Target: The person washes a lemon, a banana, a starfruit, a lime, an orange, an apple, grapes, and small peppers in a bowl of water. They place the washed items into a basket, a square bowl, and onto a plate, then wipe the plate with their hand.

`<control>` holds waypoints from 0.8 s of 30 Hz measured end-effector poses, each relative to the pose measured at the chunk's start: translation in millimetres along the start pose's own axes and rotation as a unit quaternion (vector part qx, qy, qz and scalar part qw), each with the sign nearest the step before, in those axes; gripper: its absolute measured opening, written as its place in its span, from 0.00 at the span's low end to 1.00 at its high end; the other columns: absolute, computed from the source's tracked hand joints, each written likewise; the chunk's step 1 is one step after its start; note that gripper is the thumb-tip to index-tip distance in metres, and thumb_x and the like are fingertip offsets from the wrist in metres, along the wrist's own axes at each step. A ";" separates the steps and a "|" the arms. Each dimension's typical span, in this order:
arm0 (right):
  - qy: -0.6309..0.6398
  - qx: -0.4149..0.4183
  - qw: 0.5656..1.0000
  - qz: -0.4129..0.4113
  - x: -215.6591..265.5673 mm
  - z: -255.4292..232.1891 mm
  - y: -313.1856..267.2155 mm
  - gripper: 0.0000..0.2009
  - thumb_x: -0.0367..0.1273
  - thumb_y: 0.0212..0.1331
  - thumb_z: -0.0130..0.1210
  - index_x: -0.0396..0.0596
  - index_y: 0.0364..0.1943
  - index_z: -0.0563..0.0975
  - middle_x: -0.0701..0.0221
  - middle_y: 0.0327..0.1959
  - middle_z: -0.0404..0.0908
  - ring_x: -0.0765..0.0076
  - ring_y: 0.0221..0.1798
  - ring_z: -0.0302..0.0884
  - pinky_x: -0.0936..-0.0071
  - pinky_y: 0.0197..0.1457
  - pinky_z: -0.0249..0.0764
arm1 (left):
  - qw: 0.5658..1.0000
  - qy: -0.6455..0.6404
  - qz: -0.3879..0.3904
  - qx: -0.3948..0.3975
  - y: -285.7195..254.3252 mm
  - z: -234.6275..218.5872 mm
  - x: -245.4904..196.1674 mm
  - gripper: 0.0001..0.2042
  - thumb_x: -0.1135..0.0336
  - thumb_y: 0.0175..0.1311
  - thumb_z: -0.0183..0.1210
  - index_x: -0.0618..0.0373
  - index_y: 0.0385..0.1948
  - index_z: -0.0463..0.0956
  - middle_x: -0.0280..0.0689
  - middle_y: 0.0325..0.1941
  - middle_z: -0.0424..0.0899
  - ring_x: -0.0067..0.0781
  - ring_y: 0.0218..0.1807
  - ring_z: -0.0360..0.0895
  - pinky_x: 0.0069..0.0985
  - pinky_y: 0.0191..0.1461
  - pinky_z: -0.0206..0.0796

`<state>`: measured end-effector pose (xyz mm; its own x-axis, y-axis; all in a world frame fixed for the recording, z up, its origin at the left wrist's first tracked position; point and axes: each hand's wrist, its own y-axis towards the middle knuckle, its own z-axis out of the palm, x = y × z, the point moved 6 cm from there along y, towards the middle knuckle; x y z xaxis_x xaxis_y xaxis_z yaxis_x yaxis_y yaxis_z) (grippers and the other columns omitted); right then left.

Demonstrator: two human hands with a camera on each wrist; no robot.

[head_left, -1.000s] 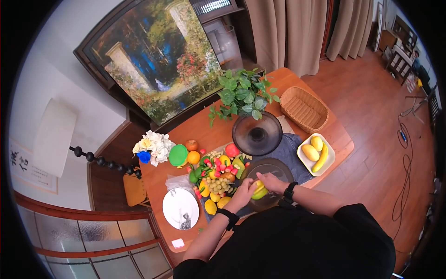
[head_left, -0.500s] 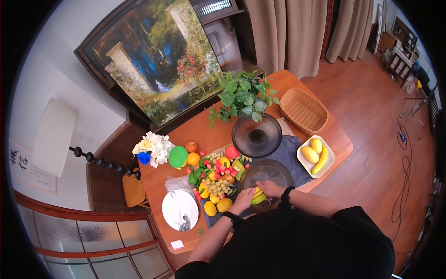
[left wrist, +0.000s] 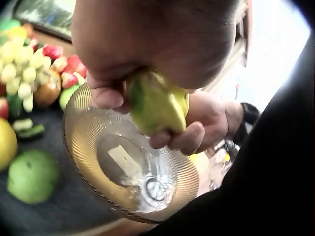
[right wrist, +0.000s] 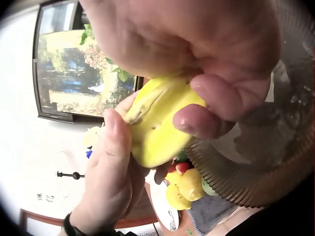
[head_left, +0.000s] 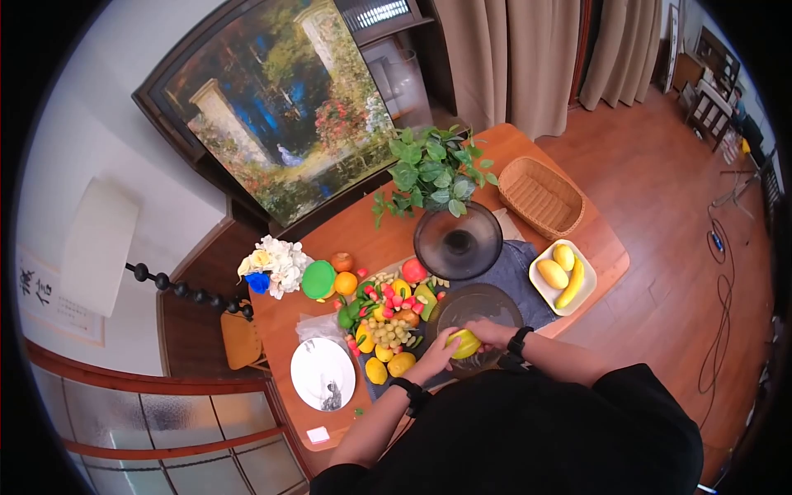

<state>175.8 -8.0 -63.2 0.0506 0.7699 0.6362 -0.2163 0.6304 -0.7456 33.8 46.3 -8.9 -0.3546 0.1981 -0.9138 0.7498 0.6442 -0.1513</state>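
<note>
Both hands meet over the ribbed glass bowl (head_left: 477,307), which sits just beneath them on the dark cloth (head_left: 518,272). Left of the left hand (head_left: 438,350) lies the heap of fruit (head_left: 381,318), close by. Between the two palms is the yellow-green fruit (head_left: 464,343), raised above the bowl's near rim. The left hand curls round it from the left, fingertips (right wrist: 114,129) pressed on its skin. The right hand (head_left: 490,333) clasps it from the right, fingers (left wrist: 183,138) wrapped under it.
</note>
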 end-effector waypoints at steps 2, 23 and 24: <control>-0.059 -0.015 0.998 -0.029 6.6 -0.5 -6.5 0.23 0.49 0.72 0.37 0.47 0.45 0.78 0.72 0.30 0.80 0.77 0.16 0.73 0.80 0.16 0.65 | 0.957 -0.203 -0.183 0.100 -7.4 13.3 17.5 0.27 0.52 0.72 0.52 0.57 0.65 0.59 0.39 0.44 0.76 0.29 0.33 0.79 0.22 0.29 0.70; 0.135 0.024 0.986 -0.091 27.1 -12.6 -31.3 0.17 0.43 0.69 0.53 0.50 0.55 0.73 0.71 0.50 0.80 0.72 0.46 0.83 0.71 0.44 0.84 | 0.908 -0.322 -0.228 0.136 -4.0 -0.2 23.8 0.12 0.62 0.72 0.54 0.56 0.51 0.67 0.31 0.34 0.75 0.16 0.25 0.70 0.14 0.26 0.61; 0.133 0.024 0.987 -0.091 28.6 -12.4 -32.7 0.17 0.43 0.69 0.53 0.50 0.55 0.73 0.71 0.50 0.80 0.72 0.46 0.83 0.71 0.44 0.84 | 0.908 -0.324 -0.228 0.135 -4.3 -0.4 20.0 0.12 0.62 0.72 0.54 0.56 0.51 0.67 0.31 0.34 0.75 0.16 0.25 0.70 0.14 0.26 0.61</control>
<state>196.5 -5.4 -23.1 0.3464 0.6477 0.6786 -0.2261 0.7597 -0.6097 23.2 47.7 -26.4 -0.3249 -0.5756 -0.7504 0.7481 0.3290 -0.5763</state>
